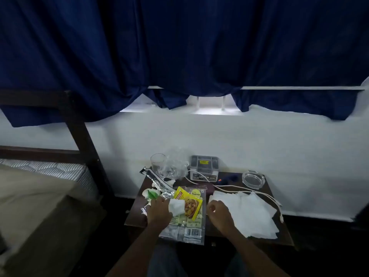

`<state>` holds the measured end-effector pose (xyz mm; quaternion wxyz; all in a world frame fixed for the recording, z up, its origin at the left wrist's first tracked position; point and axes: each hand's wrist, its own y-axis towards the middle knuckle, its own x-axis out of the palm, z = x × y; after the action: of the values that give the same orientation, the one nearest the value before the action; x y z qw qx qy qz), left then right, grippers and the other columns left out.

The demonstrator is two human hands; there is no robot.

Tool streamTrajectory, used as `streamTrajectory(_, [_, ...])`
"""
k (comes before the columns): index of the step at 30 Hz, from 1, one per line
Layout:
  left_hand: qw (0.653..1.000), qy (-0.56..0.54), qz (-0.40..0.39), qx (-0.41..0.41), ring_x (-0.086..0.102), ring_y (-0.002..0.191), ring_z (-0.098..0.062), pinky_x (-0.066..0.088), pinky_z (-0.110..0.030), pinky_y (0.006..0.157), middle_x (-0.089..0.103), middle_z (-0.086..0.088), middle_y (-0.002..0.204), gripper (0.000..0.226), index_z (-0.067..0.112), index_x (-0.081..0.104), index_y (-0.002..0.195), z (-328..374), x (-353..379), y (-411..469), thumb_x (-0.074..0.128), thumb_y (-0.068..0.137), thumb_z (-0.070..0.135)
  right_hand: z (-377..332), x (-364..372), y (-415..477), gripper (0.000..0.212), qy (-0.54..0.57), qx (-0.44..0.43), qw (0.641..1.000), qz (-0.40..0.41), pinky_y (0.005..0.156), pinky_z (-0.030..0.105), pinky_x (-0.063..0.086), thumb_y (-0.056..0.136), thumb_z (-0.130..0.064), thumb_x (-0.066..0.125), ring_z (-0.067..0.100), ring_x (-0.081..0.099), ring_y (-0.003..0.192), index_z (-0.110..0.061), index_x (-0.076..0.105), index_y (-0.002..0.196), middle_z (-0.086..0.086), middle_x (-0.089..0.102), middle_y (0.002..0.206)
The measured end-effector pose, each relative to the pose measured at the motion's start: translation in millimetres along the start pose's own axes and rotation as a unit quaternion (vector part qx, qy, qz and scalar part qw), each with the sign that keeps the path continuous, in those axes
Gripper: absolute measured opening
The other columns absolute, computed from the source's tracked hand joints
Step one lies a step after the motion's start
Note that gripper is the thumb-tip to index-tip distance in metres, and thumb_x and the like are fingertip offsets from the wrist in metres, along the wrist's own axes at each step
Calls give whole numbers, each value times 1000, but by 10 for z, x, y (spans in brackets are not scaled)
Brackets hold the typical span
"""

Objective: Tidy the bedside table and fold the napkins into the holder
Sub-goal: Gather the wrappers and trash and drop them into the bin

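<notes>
Gripping crumpled tissue point(176, 206) in left hand point(159, 211); right hand point(218, 212) curled at napkin stack point(251, 214), hold unclear. Risks snagging cable point(267, 197) when lifting stack.

Navy curtain point(179, 47), white napkins point(251, 212), yellow packet point(189, 204), grey-striped mattress point(46, 168)

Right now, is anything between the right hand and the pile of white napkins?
Nothing visible. The right hand is at the left edge of the napkin pile; the white cable skirts its far side. The left hand holds a crumpled tissue.
</notes>
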<state>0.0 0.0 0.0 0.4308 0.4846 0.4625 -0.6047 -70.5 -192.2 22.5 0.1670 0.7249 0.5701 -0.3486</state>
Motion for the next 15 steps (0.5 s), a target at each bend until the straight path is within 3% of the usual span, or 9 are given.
streamTrajectory(5, [998, -15, 17, -57, 39, 127, -21, 32, -35, 103, 44, -1, 136, 42, 27, 44, 131, 157, 45, 95, 49, 90, 34, 186, -45, 39, 18, 137, 97, 986, -17, 62, 29, 47, 91, -13, 47, 22, 60, 68, -10, 58, 77, 11, 63, 79])
streamTrajectory(11, [998, -42, 32, -45, 56, 111, -16, 32, -32, 95, 64, 5, 114, 21, 26, 59, 108, 127, 100, 189, 48, 90, 24, 292, -38, 125, 14, 269, 161, 949, -27, 57, 26, 47, 89, -10, 52, 24, 62, 65, -3, 64, 87, 14, 65, 81])
streamTrajectory(15, [979, -203, 7, -30, 62, 100, -20, 39, -30, 88, 69, 2, 101, 13, 21, 67, 94, 97, 93, 271, 57, 85, 20, 181, 36, 116, 11, 352, 164, 921, -28, 56, 26, 47, 87, -7, 55, 22, 60, 66, -4, 65, 84, 11, 66, 76])
